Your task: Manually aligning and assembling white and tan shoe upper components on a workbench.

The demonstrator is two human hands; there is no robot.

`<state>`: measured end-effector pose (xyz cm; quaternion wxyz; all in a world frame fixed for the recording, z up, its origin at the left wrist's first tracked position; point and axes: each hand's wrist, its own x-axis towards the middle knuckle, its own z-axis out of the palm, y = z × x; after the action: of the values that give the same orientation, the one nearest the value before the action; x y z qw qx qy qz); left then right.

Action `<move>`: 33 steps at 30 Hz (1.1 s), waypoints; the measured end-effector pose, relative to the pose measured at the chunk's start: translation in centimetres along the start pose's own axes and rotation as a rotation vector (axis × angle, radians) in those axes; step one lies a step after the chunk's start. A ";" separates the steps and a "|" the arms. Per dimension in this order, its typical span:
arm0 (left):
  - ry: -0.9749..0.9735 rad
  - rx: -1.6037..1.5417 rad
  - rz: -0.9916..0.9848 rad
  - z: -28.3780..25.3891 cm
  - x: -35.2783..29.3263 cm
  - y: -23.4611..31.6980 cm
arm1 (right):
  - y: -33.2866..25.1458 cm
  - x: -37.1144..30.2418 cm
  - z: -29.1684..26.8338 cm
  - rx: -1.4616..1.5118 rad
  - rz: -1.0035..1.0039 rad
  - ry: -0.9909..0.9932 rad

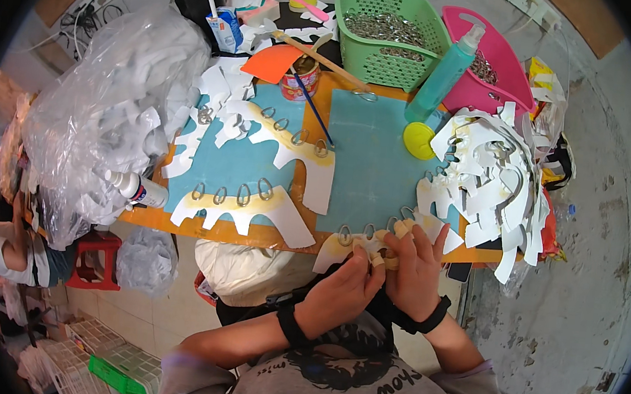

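Observation:
At the table's front edge, a white scalloped cut-out piece (333,252) with metal rings along its upper edge is held between both hands. My left hand (344,293) pinches it from below, and my right hand (415,273) grips its right part, fingers bent over the tabs. The fingertips partly hide the tabs and rings. Left of the hands lies a similar white piece (273,212) with upright rings and yellowish glue marks. Farther back is another ringed piece (310,168), with a blue brush (312,107) leaning from a tin can (299,83) behind it.
A heap of white ringed pieces (494,175) covers the right side. Behind stand a green basket (399,58) and a pink basket (489,96) of metal rings, plus a teal pump bottle (442,80). A plastic bag (106,104) of white pieces bulges at left; a person (15,246) sits beyond.

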<state>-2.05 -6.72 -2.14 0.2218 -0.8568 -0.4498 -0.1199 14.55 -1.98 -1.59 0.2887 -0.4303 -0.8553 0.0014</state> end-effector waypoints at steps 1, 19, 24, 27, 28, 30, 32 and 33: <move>-0.017 0.040 0.027 -0.1 0.1 0.1 | -0.1 0.0 0.0 0.000 0.003 0.001; -0.030 -0.158 0.042 0.2 -0.8 -1.5 | -0.2 -1.1 0.3 0.449 0.240 0.157; -0.054 -0.152 0.063 0.0 -0.8 -1.6 | -0.4 -1.9 0.6 0.096 0.036 -0.060; -0.059 -0.172 0.059 0.1 -0.8 -1.7 | -0.8 -2.0 0.7 -0.030 -0.009 -0.029; -0.041 -0.202 0.041 0.1 -0.8 -1.8 | -0.9 -1.9 0.7 -0.029 -0.006 -0.029; -0.068 -0.377 -0.049 0.5 -0.4 -1.7 | -0.9 -1.1 0.2 -0.021 -0.005 -0.075; -0.091 -0.548 -0.142 0.3 0.0 -2.2 | -0.8 -0.3 -0.2 0.040 0.043 -0.090; -0.085 -0.614 -0.183 -0.4 0.2 -2.9 | -0.8 0.0 -0.3 0.102 0.096 -0.107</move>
<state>-4.29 -5.32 -0.94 -0.0777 -0.8439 -0.4769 -0.2334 14.15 -2.57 -1.11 0.2636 -0.4547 -0.8468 0.0818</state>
